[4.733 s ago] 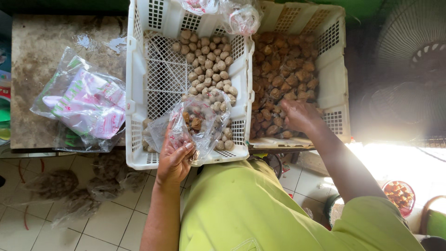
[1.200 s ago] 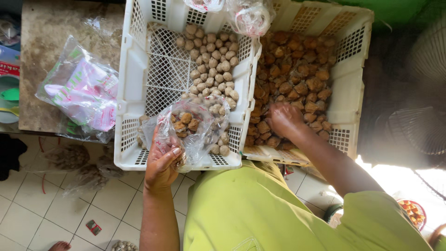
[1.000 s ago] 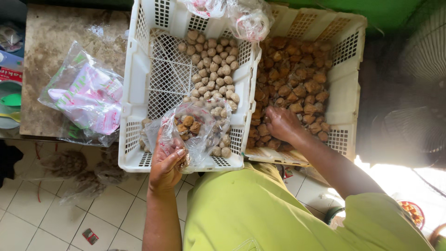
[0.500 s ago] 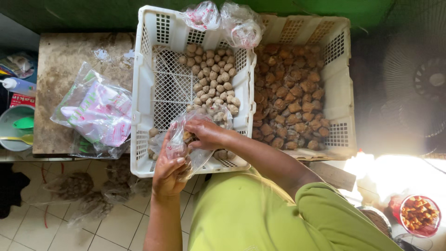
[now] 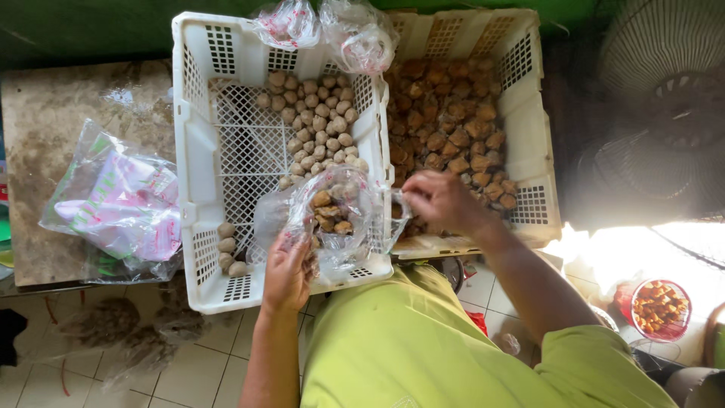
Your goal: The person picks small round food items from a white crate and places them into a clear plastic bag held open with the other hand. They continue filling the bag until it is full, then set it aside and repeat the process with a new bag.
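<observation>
My left hand (image 5: 288, 273) holds a clear plastic bag (image 5: 332, 219) with several brown balls inside, over the near edge of a white crate (image 5: 198, 151) of pale round balls (image 5: 317, 132). My right hand (image 5: 442, 200) pinches the bag's right rim, just at the near edge of the second white crate (image 5: 532, 121), which is full of darker brown fried pieces (image 5: 445, 125).
Two filled, tied clear bags (image 5: 328, 26) rest on the crates' far rims. A stack of plastic bags (image 5: 113, 204) lies on a brown counter (image 5: 53, 143) at left. A small red basket of fried pieces (image 5: 659, 306) stands on the tiled floor at right.
My right hand came out of the brown crate, reached into the bag, then drew back to the bag's right rim. My left hand kept holding the bag.
</observation>
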Action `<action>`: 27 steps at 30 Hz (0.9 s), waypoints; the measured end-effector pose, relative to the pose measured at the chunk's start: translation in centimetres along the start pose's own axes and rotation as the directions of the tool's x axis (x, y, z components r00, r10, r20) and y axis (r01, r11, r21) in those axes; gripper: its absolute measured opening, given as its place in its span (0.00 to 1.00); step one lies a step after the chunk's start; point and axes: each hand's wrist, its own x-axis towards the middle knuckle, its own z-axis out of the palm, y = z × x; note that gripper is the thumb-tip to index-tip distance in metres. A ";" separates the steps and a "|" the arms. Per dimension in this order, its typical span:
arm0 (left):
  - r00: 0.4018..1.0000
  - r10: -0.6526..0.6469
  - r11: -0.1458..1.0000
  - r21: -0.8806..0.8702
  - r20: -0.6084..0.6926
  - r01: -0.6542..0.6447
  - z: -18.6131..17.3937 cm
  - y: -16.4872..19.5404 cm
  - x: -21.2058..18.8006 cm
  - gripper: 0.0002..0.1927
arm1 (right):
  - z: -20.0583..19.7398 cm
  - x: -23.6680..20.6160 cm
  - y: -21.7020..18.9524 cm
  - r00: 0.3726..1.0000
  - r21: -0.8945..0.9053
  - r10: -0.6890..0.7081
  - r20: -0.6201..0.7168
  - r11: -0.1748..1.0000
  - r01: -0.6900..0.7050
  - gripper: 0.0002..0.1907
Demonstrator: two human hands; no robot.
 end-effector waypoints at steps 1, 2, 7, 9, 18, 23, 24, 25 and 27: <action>1.000 0.001 1.000 -0.020 -0.023 -0.002 0.2 0.3 -0.1 0.22 | -1.3 0.1 2.2 0.967 -0.121 -0.129 -0.220 0.987 0.104 0.09; 0.999 0.002 0.999 -0.040 -0.048 -0.003 0.5 0.7 -0.3 0.22 | -2.6 0.4 4.3 0.983 -0.296 -0.049 -0.179 0.955 -0.007 0.12; 0.942 -0.174 0.984 -0.078 -0.288 0.158 2.4 2.1 -1.2 0.27 | -3.1 2.6 9.6 0.954 -0.626 0.299 0.031 0.750 -0.215 0.15; 1.000 0.014 1.000 -0.004 -0.027 -0.014 2.2 2.1 -1.4 0.28 | -2.0 3.3 10.1 0.936 -0.614 0.351 0.035 0.746 -0.257 0.17; 0.997 0.073 0.997 0.000 -0.027 -0.073 -0.4 0.3 -1.2 0.32 | 1.2 2.2 10.0 0.956 -0.601 -0.027 0.292 0.773 0.205 0.21; 0.997 0.048 0.998 -0.034 0.064 -0.046 0.0 0.8 -1.1 0.32 | 1.6 2.0 8.6 0.973 -0.686 -0.013 0.232 0.706 0.173 0.18; 0.992 0.063 0.998 -0.038 0.107 -0.059 0.1 0.9 -1.0 0.32 | 1.6 2.0 8.3 0.966 -0.688 0.066 0.250 0.714 0.129 0.15; 0.994 0.049 0.998 -0.036 0.093 -0.046 0.1 1.0 -1.0 0.33 | 1.4 1.9 7.9 0.969 -0.683 0.058 0.238 0.720 0.125 0.16; 0.999 0.011 0.999 -0.041 0.052 -0.009 0.2 1.0 -1.1 0.34 | 0.9 1.5 7.0 0.971 -0.669 0.048 0.233 0.733 0.124 0.19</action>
